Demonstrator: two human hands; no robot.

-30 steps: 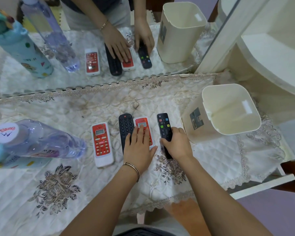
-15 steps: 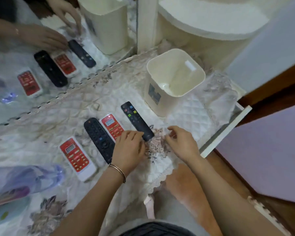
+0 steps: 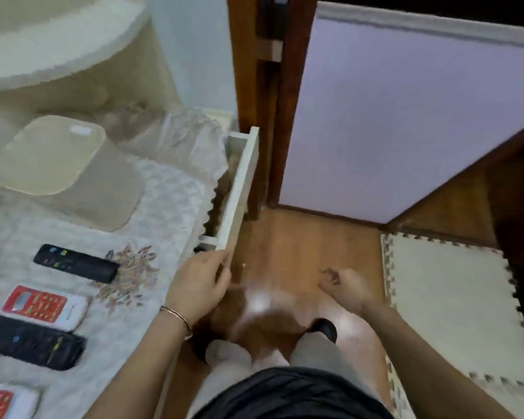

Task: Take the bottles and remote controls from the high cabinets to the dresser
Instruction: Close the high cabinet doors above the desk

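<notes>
**Dresser top, right end, seen from the head camera**

- Quilted white cloth (image 3: 164,207) with lace edge and a floral embroidery patch; covers the dresser top.
- Remote controls, four, lying flat on the cloth in a rough row along the left of the view, each face up:
  - black remote with coloured buttons (image 3: 76,266), furthest from the person, just beside the embroidery;
  - red-and-white remote (image 3: 44,305), next to it;
  - second black remote (image 3: 31,346), close against the red-and-white one;
  - another red-and-white remote (image 3: 6,400), cut off by the bottom left corner.
- Cream plastic bin (image 3: 58,164), upright and open-topped, on the cloth beyond the remotes and apart from them.
- White drawer front (image 3: 239,189), standing out from the right edge of the dresser, partly open.

**Hands**

- Left hand (image 3: 198,285), a thin bracelet (image 3: 176,316) at the wrist: back upward, fingers reaching to the near end of the drawer front. Motion blur hides whether they grip it or merely touch it; cannot tell.
- Right hand (image 3: 348,287): in the air above the floor, well apart from the dresser, fingers loosely curled, nothing held; blurred.

**Surroundings**

- Wooden floor (image 3: 285,243) below the hands.
- Pale foam puzzle mat (image 3: 445,303) to the right.
- Lilac panel (image 3: 406,116) in a dark wooden frame (image 3: 248,86) behind the drawer.
</notes>
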